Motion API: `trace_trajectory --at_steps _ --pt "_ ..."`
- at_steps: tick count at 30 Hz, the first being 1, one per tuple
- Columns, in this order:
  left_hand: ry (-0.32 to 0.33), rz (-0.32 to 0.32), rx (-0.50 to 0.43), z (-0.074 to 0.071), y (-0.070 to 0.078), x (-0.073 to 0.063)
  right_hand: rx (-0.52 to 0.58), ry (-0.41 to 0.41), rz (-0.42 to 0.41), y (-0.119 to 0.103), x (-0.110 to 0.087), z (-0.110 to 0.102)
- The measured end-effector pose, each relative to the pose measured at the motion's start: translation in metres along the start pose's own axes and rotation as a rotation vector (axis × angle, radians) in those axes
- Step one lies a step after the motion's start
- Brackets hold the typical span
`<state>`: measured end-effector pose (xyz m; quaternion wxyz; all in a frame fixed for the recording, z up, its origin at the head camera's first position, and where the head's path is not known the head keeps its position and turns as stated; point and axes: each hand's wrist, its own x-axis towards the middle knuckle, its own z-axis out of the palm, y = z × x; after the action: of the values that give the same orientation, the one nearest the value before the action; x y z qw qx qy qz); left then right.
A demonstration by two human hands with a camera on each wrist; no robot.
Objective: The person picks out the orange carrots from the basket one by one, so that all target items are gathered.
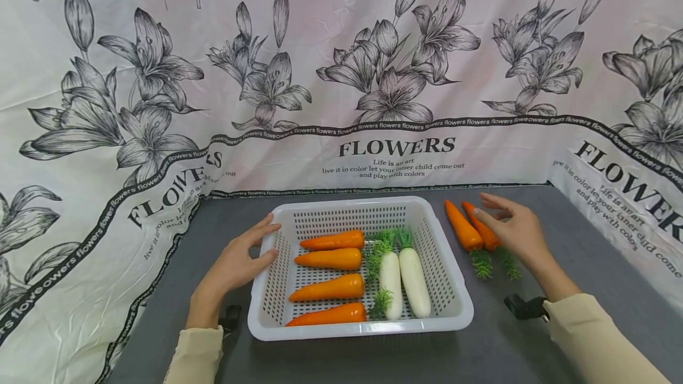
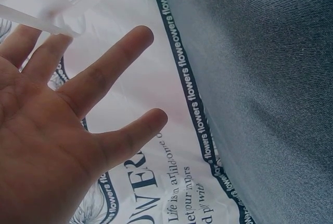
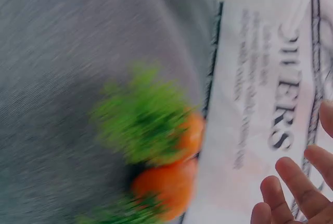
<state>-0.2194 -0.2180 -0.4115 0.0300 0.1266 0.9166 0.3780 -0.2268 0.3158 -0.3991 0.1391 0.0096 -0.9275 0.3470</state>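
Loose carrots (image 1: 462, 227) lie at two o'clock from basket (image 1: 360, 330). Left hand (image 1: 233, 266), right hand (image 1: 516, 233): fingers released. Only head view shows radishes (image 1: 415, 282).

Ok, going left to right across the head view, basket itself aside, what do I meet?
Left grip, four carrots inside the basket, one white radish, another white radish, two carrots outside, right grip.
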Motion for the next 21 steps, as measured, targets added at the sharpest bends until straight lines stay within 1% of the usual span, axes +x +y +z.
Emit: trace_trajectory --at_steps 4,11,15,21 --pt "-0.006 -0.003 -0.005 0.000 0.000 0.000 0.004 -0.028 -0.042 -0.024 0.004 -0.001" --pt "-0.011 0.006 -0.002 -0.001 0.001 0.001 -0.004 -0.087 -0.144 -0.064 0.008 0.002" --pt "-0.013 0.005 0.000 -0.001 0.001 0.001 0.000 -0.122 -0.188 -0.083 0.009 0.007" --pt "-0.013 0.011 -0.015 -0.001 -0.001 0.000 0.018 -0.199 -0.268 -0.106 0.008 0.019"
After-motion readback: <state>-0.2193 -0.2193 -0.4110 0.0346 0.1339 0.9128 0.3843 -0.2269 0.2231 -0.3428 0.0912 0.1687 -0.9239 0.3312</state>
